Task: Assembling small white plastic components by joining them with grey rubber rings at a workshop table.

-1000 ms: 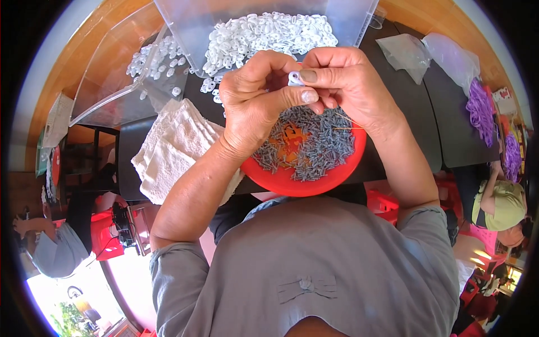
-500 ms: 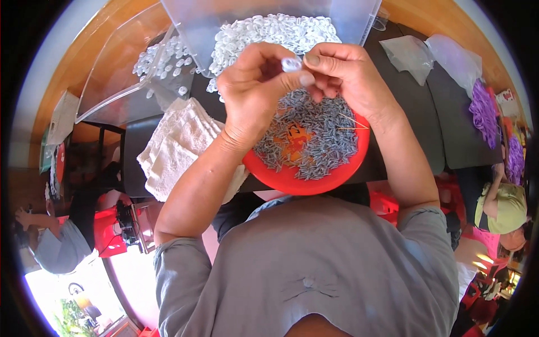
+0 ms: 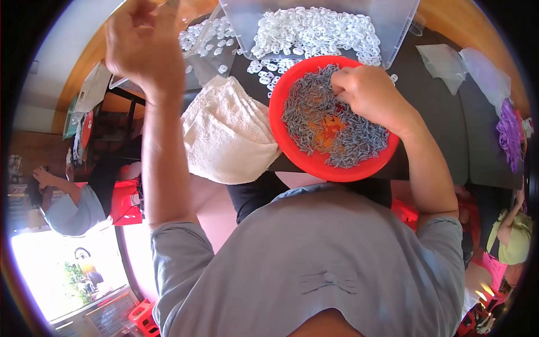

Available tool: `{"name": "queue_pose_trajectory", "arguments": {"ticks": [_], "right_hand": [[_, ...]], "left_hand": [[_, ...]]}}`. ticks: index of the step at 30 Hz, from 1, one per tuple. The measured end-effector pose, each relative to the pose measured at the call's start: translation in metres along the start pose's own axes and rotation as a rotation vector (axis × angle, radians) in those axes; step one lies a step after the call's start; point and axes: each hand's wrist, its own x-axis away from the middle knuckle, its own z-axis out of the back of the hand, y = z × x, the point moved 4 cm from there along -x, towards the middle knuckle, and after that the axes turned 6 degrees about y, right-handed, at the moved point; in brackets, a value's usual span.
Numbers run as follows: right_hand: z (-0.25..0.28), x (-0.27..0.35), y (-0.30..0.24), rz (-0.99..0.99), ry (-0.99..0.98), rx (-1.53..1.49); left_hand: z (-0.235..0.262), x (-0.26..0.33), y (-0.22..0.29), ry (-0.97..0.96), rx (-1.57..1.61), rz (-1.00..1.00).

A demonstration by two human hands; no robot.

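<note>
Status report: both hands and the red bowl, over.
Right hand down in red bowl, fingers in the grey pins. Left hand raised by clear tray, grip unclear. Nothing blocking.

The right hand [image 3: 365,92] reaches into a red round dish [image 3: 292,149] that rests at the near edge of the dark worktop [image 3: 438,140], its curled fingers down among a heap of small grey metal pins [image 3: 314,121] that covers most of the dish. The left hand [image 3: 140,42] is raised high at the upper left, well apart from the dish, fingers bent; whether it holds anything cannot be told. A folded white towel [image 3: 224,132] lies just beside the dish on its left, touching the rim. Beyond the dish stands a clear plastic tub [image 3: 393,28] filled with small white plastic rings [image 3: 314,31], some spilled onto the worktop. A purple bundle [image 3: 510,135] lies at the far right.
</note>
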Motion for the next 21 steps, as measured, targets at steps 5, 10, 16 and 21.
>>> {"name": "queue_pose_trajectory", "arguments": {"ticks": [5, 10, 16, 21], "right_hand": [[0.02, -0.004, -0.008, 0.011, 0.173, -0.28], [0.014, -0.004, -0.007, -0.018, 0.121, -0.424], [0.007, -0.002, -0.002, -0.038, 0.094, -0.401], [0.006, -0.003, -0.001, -0.052, 0.091, -0.456]], "left_hand": [[-0.007, 0.085, -0.004, -0.722, 0.198, 0.288], [-0.022, 0.135, -0.052, -1.002, 0.02, 0.198], [-0.03, 0.144, -0.053, -1.19, -0.084, 0.014], [-0.032, 0.139, -0.056, -1.256, -0.084, 0.077]]}}
